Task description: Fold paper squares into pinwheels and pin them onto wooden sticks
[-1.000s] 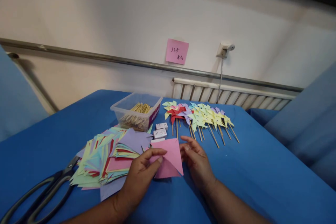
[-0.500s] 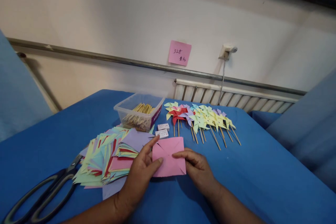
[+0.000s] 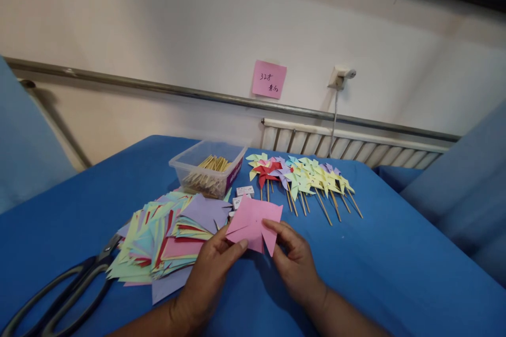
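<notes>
A pink cut paper square (image 3: 253, 221) is lifted off the blue cloth between both hands. My left hand (image 3: 211, 268) pinches its left edge with thumb and fingers. My right hand (image 3: 296, 263) grips its lower right flap, which hangs down in a point. To the left of the hands lies a spread pile of coloured paper squares (image 3: 166, 234). Beyond the paper lies a row of finished paper pinwheels on sticks (image 3: 300, 176).
A clear plastic tub of wooden sticks (image 3: 209, 168) stands behind the pile, with small white boxes (image 3: 244, 192) beside it. Large black scissors (image 3: 59, 295) lie at the near left. A pink note (image 3: 269, 79) is stuck on the wall above a radiator (image 3: 348, 145).
The pink square lay flat on the cloth half a second ago; both hands have raised it, and its corners now bend and hang.
</notes>
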Demonstrator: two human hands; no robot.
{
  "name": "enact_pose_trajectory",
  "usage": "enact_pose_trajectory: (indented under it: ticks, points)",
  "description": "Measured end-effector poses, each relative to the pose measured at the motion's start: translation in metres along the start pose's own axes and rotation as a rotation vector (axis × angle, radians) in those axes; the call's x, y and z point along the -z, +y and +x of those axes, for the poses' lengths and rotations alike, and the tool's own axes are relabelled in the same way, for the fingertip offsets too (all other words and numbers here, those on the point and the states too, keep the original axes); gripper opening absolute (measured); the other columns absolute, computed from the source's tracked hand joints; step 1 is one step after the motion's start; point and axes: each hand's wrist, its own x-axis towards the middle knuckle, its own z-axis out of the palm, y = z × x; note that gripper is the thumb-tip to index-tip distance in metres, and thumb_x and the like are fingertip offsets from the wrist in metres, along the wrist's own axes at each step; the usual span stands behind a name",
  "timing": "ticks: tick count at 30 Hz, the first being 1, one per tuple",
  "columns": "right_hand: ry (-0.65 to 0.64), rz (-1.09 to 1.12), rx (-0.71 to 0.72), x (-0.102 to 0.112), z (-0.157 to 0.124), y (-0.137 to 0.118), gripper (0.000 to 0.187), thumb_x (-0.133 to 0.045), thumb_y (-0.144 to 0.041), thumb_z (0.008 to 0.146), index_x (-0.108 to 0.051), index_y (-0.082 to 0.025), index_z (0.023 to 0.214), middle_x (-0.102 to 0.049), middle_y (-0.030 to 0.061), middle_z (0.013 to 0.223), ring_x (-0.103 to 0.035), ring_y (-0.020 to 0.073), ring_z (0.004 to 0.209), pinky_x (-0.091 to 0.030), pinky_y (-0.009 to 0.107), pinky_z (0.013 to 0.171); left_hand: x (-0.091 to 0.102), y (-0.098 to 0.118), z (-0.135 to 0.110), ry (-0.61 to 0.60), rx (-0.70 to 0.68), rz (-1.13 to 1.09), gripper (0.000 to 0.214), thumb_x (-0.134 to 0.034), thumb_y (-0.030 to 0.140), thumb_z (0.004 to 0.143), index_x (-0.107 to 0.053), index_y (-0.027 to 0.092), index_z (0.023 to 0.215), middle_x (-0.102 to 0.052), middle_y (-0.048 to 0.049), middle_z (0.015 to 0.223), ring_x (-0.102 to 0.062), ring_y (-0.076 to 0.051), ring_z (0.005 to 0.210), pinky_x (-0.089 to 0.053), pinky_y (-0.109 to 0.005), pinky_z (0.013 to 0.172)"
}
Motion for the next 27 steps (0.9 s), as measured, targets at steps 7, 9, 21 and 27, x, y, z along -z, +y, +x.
enact_pose_trajectory:
  ticks: [7, 9, 21, 27]
  points:
    - [-0.135, -0.178, 0.126, -0.001, -0.003, -0.005, 0.034, -0.057, -0.009, 0.076, -0.064, -0.022, 0.106, -0.064, 0.0032, 0.09, -0.058, 0.014, 0.075, -0.047, 0.025, 0.07, -0.001, 0.0, 0.006, 0.049, 0.065, -0.003, 0.018, -0.068, 0.028, 0.072, -0.07, 0.015, 0.083, -0.069, -0.0039, 0.075, -0.06, -0.018, 0.073, -0.045, -0.03, 0.074]
    - [-0.153, -0.187, 0.128, -0.001, -0.003, -0.006, 0.027, -0.06, -0.012, 0.076, -0.067, -0.023, 0.1, -0.062, 0.0017, 0.085, -0.057, 0.0131, 0.073, -0.046, 0.024, 0.068, 0.001, -0.002, 0.006, 0.068, 0.068, -0.002, 0.014, -0.069, 0.029, 0.07, -0.068, 0.015, 0.071, -0.064, -0.0013, 0.063, -0.054, -0.015, 0.063, -0.043, -0.026, 0.065]
    - [-0.095, -0.135, -0.028, 0.004, -0.003, 0.006, 0.022, -0.051, -0.018, 0.083, -0.065, -0.02, 0.1, -0.065, 0.0029, 0.084, -0.058, 0.0141, 0.073, -0.046, 0.025, 0.067, -0.003, -0.004, 0.006, 0.038, 0.156, -0.136, 0.017, -0.07, 0.03, 0.07, -0.071, 0.014, 0.076, -0.068, -0.0041, 0.068, -0.058, -0.016, 0.066, -0.045, -0.028, 0.068]
    - [-0.102, -0.222, 0.021, 0.003, -0.002, 0.006, 0.032, -0.048, -0.006, 0.077, -0.064, -0.022, 0.101, -0.064, 0.0021, 0.089, -0.058, 0.0141, 0.077, -0.045, 0.026, 0.072, 0.002, -0.009, 0.009, -0.02, 0.176, -0.224, 0.021, -0.066, 0.029, 0.075, -0.072, 0.016, 0.09, -0.071, -0.0074, 0.079, -0.062, -0.019, 0.07, -0.047, -0.03, 0.07]
